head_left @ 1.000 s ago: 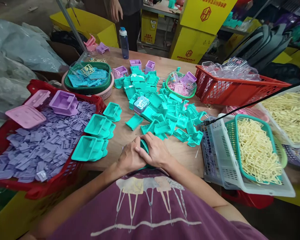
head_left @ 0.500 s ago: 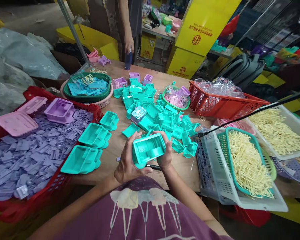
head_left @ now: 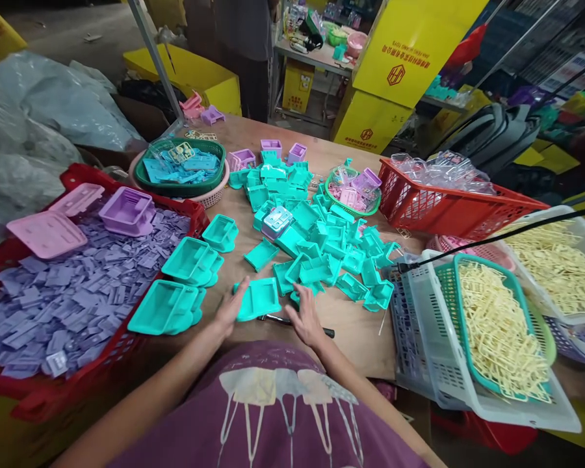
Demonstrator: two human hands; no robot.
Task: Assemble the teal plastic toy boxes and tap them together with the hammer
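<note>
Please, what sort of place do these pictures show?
Probably a toy workshop or factory: turquoise plastic parts lie heaped on a wooden table, a red basket holds many purple pieces, and yellow boxes stand behind, one printed "TOYS".

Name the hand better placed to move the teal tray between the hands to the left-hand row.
Probably the left hand: at the tray, nearer the row; the right hand is apart from both.
</note>
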